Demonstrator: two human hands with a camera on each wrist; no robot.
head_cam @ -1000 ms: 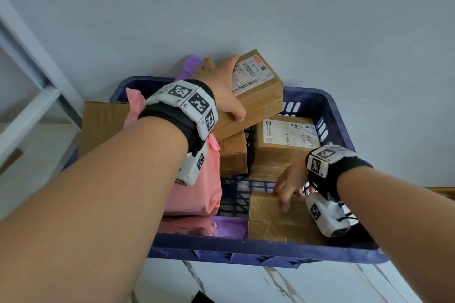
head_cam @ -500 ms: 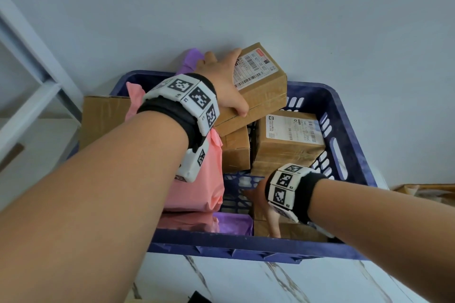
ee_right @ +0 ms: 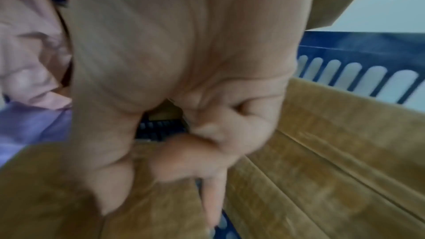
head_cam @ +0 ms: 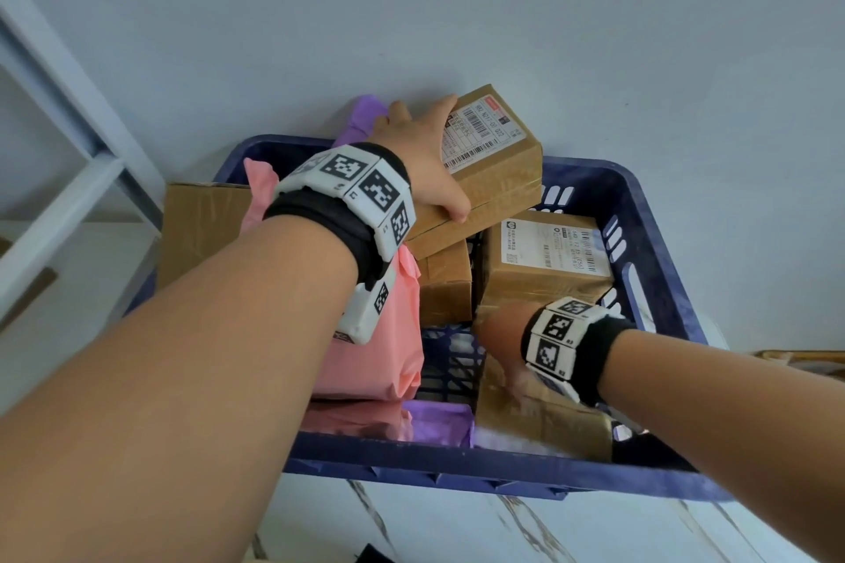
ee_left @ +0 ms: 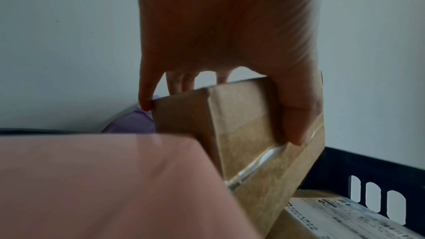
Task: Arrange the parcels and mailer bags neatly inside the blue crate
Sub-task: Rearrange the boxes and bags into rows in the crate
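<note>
The blue crate [head_cam: 457, 469] stands against the wall, part filled. My left hand [head_cam: 425, 160] grips a labelled cardboard box [head_cam: 496, 169] from above and holds it tilted over the crate's far middle. In the left wrist view the left hand [ee_left: 220, 123] has its thumb on one side and its fingers on the other side of this box [ee_left: 253, 152]. My right hand [head_cam: 500, 334] reaches into the near right corner. Its fingers [ee_right: 211, 197] curl over the far edge of a plain brown box [head_cam: 539, 421] there, blurred.
A second labelled box [head_cam: 548, 261] lies at the right wall and a small box [head_cam: 446, 288] beside it. A pink mailer [head_cam: 379, 357] leans at the left and a purple mailer [head_cam: 439, 421] lies near the front. A large carton [head_cam: 201, 229] sits at the crate's left side.
My right hand has slid from the top of the near brown box to its far left edge and curled round it. The left hand still holds the labelled box in about the same place.
</note>
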